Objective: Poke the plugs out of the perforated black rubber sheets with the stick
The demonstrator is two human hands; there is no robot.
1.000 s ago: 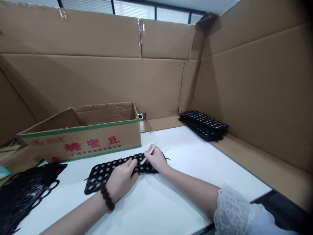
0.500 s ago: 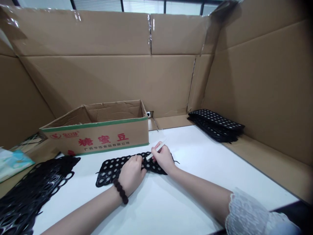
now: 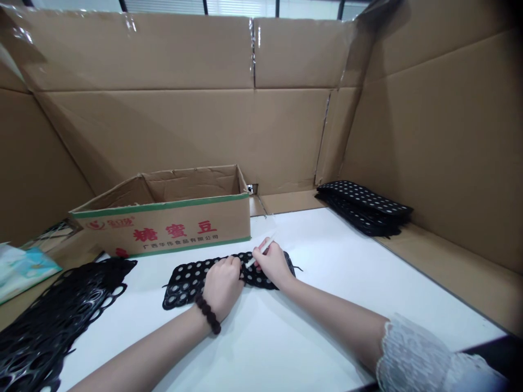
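Observation:
A black sheet with rows of round light spots (image 3: 186, 280) lies on the white tabletop in front of me. My left hand (image 3: 224, 280) rests over its middle, fingers curled and closed on its near edge. In my right hand (image 3: 273, 264) is a slim white pen-like stick (image 3: 265, 245), held in a pinch with its lower end at the sheet beside my left fingertips. What the stick's tip touches is too small to make out. My right hand partly covers the sheet's right part.
Black ring-patterned sheets (image 3: 61, 305) are heaped at left, near a tissue pack (image 3: 26, 269). A cardboard box (image 3: 196, 228) with green-taped edges stands behind the work. More spotted black sheets (image 3: 363, 204) are stacked at back right. Tall cardboard walls (image 3: 183, 125) surround the table.
The view has shifted slightly. Both hands stay at nearly the same place on the sheet, with the left wrist turned a little; the stick is still pinched in my right hand.

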